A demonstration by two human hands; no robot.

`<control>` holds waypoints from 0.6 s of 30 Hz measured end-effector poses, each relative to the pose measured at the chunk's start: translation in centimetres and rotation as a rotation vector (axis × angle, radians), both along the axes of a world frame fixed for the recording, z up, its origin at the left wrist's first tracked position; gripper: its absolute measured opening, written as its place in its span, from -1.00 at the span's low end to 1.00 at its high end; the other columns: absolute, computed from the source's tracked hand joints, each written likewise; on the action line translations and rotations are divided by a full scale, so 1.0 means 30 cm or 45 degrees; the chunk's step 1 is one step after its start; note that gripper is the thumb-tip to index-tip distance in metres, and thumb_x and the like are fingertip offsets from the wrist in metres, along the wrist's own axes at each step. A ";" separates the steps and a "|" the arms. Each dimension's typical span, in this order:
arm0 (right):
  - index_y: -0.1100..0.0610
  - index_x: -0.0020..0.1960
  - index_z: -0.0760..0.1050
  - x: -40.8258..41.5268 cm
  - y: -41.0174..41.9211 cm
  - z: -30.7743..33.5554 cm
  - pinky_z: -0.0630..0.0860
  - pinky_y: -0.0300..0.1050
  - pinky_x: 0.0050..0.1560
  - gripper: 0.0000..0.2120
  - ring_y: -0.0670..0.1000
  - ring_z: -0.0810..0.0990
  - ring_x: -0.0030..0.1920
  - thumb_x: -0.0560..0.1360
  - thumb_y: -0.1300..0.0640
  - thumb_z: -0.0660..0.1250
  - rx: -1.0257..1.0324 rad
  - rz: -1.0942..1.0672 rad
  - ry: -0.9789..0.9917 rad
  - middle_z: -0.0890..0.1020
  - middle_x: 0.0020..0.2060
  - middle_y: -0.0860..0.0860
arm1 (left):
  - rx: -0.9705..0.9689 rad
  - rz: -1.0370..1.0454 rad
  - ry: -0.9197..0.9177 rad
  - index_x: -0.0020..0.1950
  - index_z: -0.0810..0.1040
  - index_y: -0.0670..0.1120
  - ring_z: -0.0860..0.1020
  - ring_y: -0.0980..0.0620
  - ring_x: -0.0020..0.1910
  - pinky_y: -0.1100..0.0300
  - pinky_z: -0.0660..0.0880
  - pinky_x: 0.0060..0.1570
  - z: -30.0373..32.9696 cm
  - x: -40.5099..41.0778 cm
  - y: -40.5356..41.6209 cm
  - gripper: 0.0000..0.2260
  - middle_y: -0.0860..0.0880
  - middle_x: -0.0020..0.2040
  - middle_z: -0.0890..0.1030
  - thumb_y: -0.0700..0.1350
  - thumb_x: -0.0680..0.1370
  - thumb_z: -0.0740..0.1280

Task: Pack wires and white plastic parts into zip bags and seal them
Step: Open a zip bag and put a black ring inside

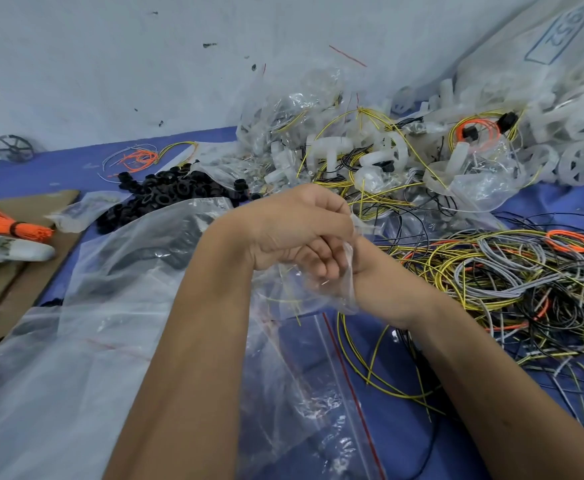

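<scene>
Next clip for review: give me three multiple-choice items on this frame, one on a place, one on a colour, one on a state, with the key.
1. Where does the pile of black rings lie?
A. left of the hands
B. inside the big sack on the right
C. on the cardboard

2. What colour is the tied bundle of wires at the left edge?
A. yellow
B. orange
C. grey

3. What are the two hands doing?
A. both lie flat on the table
B. one grips a black ring
C. both grip a clear zip bag

Key: 1 A, the rings sit on the blue table cover beyond and left of the left hand. 2 B, the bundle is bright orange with a dark tie. 3 C, the fingers of the left hand and right hand curl round the bag's crumpled plastic.
</scene>
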State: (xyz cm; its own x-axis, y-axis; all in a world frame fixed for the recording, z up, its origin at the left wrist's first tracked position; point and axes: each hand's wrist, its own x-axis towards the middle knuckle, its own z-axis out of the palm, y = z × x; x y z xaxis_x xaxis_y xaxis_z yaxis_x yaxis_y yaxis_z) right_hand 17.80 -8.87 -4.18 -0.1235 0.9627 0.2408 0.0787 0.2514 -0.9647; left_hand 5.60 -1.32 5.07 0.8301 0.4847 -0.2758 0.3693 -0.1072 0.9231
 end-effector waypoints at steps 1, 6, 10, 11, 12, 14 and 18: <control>0.13 -0.12 0.55 -0.006 -0.001 0.002 0.48 -0.31 0.00 -0.74 -0.24 0.52 -0.19 0.50 0.47 0.28 -0.021 0.025 0.020 0.60 -0.28 -0.20 | -0.007 0.008 -0.019 -0.17 0.48 -0.18 0.56 0.07 -0.56 0.33 0.47 -0.59 0.002 -0.004 0.003 -0.84 -0.16 -0.41 0.62 -0.34 0.59 0.26; 0.20 -0.14 0.62 -0.014 0.015 -0.019 0.50 0.25 0.01 -0.84 0.01 0.49 -0.12 0.51 0.41 0.37 -0.041 -0.106 -0.088 0.60 -0.26 0.12 | 0.006 0.085 -0.014 -0.19 0.47 -0.17 0.58 0.02 -0.53 0.31 0.48 -0.57 -0.021 -0.015 0.028 -0.82 -0.19 -0.38 0.63 -0.33 0.59 0.30; 0.08 -0.24 0.51 -0.009 0.013 -0.037 0.40 -0.04 -0.21 -0.74 -0.07 0.38 -0.22 0.57 0.33 0.32 -0.153 -0.037 -0.222 0.47 -0.32 -0.03 | -0.002 0.113 0.046 -0.19 0.48 -0.16 0.58 0.02 -0.54 0.30 0.46 -0.57 -0.055 -0.007 0.043 -0.83 -0.15 -0.41 0.62 -0.31 0.59 0.30; 0.11 -0.27 0.52 -0.002 0.016 -0.037 0.36 -0.04 -0.25 -0.76 -0.06 0.35 -0.25 0.55 0.30 0.36 -0.160 -0.117 -0.276 0.44 -0.36 0.00 | -0.005 0.140 0.035 -0.18 0.48 -0.16 0.58 0.03 -0.54 0.30 0.46 -0.57 -0.062 -0.002 0.047 -0.84 -0.14 -0.41 0.62 -0.31 0.59 0.30; 0.19 -0.27 0.53 0.006 0.022 -0.036 0.35 0.01 -0.29 -0.80 -0.03 0.34 -0.27 0.53 0.28 0.38 -0.139 -0.240 -0.335 0.43 -0.38 0.08 | -0.007 0.182 0.016 -0.17 0.48 -0.16 0.58 0.03 -0.53 0.30 0.46 -0.57 -0.068 0.002 0.053 -0.85 -0.14 -0.41 0.62 -0.31 0.59 0.30; 0.25 -0.25 0.55 0.026 0.028 -0.034 0.46 0.14 -0.32 -0.82 0.01 0.40 -0.32 0.54 0.28 0.36 -0.036 -0.511 -0.380 0.50 -0.40 0.21 | -0.012 0.287 -0.041 -0.15 0.48 -0.17 0.58 0.04 -0.53 0.32 0.45 -0.57 -0.082 0.016 0.063 -0.87 -0.11 -0.42 0.62 -0.32 0.58 0.29; 0.11 -0.07 0.70 0.047 0.013 -0.002 0.60 0.10 -0.19 -0.81 0.03 0.66 -0.28 0.56 0.28 0.33 0.208 -1.005 -0.379 0.70 -0.30 -0.02 | -0.045 0.492 -0.171 -0.07 0.49 -0.19 0.59 0.04 -0.53 0.31 0.45 -0.57 -0.126 0.070 0.059 -0.95 -0.08 -0.44 0.61 -0.28 0.59 0.28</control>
State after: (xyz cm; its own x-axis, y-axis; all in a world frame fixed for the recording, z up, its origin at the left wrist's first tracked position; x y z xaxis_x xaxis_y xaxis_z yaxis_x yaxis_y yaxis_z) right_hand 19.20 -8.47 -4.23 0.4875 0.7496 0.4478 0.5330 0.1507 -0.8326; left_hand 7.71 0.46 1.30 0.6186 0.7599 -0.1998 0.2523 0.0488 0.9664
